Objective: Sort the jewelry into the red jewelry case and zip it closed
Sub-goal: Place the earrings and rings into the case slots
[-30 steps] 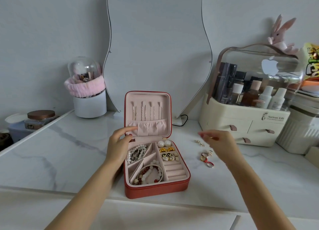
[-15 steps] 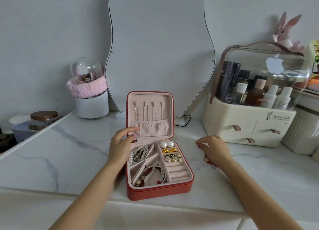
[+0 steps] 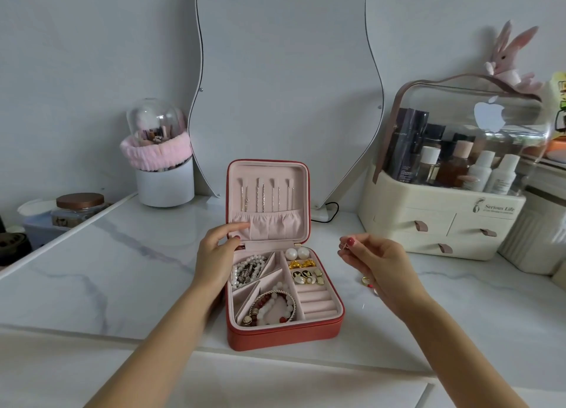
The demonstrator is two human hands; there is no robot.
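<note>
Right hand [image 3: 378, 262] pinches an earring [image 3: 343, 244] beside the open jewelry case [image 3: 283, 335].

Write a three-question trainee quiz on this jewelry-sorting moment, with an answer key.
1. True or false: the red jewelry case is zipped shut.
2. Which hand pinches a small piece of jewelry? A) left hand B) right hand
3. Fill in: the two pearl earrings lie in the case's back-____ compartment.

Key: 1 false, the lid stands open. 2 B; the left touches the lid's pocket. 3 right.
</note>
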